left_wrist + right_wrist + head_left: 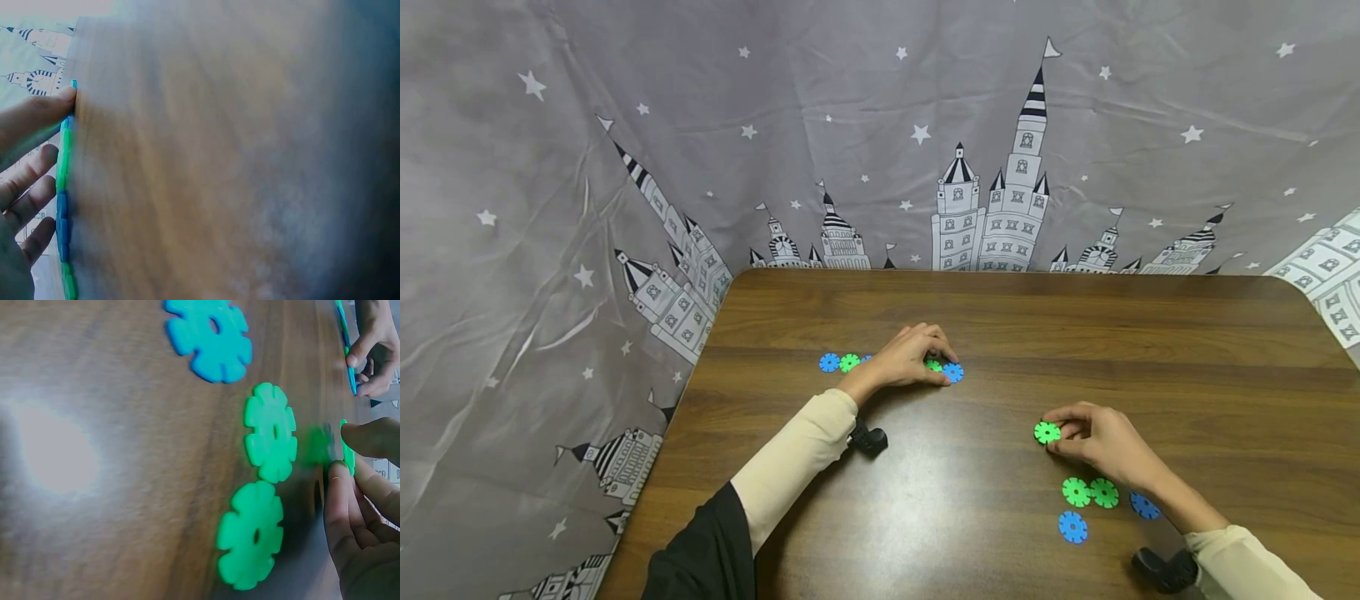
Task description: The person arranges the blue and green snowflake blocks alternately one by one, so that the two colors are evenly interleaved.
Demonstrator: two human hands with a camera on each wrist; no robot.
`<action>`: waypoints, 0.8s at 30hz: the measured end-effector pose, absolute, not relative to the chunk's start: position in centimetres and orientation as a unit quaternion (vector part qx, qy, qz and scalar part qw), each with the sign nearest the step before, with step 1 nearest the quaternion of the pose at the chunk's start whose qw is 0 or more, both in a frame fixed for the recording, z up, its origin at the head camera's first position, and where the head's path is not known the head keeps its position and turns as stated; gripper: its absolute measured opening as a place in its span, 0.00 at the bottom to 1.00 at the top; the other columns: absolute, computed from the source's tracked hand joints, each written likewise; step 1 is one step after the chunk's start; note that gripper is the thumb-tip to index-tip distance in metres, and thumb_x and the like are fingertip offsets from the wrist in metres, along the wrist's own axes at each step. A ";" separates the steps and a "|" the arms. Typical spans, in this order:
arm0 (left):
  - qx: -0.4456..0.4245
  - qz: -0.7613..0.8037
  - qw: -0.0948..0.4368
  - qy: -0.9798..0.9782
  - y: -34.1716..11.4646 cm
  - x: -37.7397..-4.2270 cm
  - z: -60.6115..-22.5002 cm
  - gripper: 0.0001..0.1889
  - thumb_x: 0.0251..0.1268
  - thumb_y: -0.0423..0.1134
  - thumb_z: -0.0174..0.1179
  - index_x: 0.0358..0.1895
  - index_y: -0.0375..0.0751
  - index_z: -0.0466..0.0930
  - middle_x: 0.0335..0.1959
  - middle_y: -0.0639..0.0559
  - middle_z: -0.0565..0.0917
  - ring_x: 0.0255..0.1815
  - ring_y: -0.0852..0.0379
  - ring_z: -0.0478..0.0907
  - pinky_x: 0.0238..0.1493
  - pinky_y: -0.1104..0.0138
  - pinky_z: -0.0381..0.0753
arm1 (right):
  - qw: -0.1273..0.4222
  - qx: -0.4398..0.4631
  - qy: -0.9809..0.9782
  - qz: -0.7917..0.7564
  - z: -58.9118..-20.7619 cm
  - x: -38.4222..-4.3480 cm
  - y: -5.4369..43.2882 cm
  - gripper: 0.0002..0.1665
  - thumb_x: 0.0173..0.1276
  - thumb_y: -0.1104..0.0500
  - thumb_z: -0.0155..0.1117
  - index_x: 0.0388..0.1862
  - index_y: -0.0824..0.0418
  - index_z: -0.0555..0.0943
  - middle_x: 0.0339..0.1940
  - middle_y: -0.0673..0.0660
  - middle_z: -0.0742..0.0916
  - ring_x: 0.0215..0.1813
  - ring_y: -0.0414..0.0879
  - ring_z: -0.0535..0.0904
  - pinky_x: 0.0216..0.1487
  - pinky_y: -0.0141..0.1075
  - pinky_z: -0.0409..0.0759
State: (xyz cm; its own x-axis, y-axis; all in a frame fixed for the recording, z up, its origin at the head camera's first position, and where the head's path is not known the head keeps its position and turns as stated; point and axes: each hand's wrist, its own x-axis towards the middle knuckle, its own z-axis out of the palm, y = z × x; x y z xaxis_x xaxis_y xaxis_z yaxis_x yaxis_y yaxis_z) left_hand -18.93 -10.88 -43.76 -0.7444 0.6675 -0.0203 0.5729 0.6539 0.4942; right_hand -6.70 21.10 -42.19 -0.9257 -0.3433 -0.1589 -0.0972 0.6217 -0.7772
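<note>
My left hand is at the far middle of the table, over a row of notched flat discs. Thumb and fingers pinch the blue disc at the row's right end; a green disc beside it is partly covered. In the left wrist view the row shows edge-on, with a green disc near the fingertips. To the right, my right hand pinches a single green disc by its edge between thumb and fingers. The right wrist view shows this green disc edge-on, raised off the table.
Nearer me lie two green discs side by side, a blue disc and another blue disc beneath my right wrist. The row's left end shows a blue disc and a green disc. A grey castle-print cloth borders the wooden table.
</note>
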 end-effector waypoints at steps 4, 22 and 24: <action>0.345 0.235 0.101 0.903 -10.9 -18.9 -43.8 0.19 0.52 0.49 0.74 0.49 0.53 0.87 0.46 0.57 0.78 0.50 0.59 0.70 0.55 0.62 0.64 | 0.148 -0.122 0.889 -0.416 -42.3 -7.4 20.7 0.21 0.60 0.57 0.73 0.51 0.63 0.83 0.39 0.52 0.85 0.40 0.43 0.81 0.37 0.32 0.78; 0.343 0.234 0.101 0.904 -10.9 -19.0 -43.9 0.19 0.52 0.48 0.74 0.49 0.52 0.87 0.47 0.57 0.79 0.51 0.58 0.71 0.56 0.62 0.64 | 0.136 -0.128 0.896 -0.404 -42.5 -10.2 18.7 0.21 0.58 0.57 0.74 0.50 0.62 0.84 0.34 0.50 0.87 0.38 0.42 0.81 0.38 0.32 0.76; 0.344 0.235 0.101 0.904 -11.0 -19.0 -43.8 0.19 0.52 0.48 0.74 0.49 0.52 0.87 0.47 0.56 0.79 0.51 0.58 0.71 0.56 0.61 0.64 | 0.133 -0.126 0.897 -0.402 -42.6 -10.5 18.4 0.20 0.58 0.58 0.73 0.50 0.62 0.84 0.35 0.50 0.86 0.39 0.42 0.81 0.39 0.33 0.77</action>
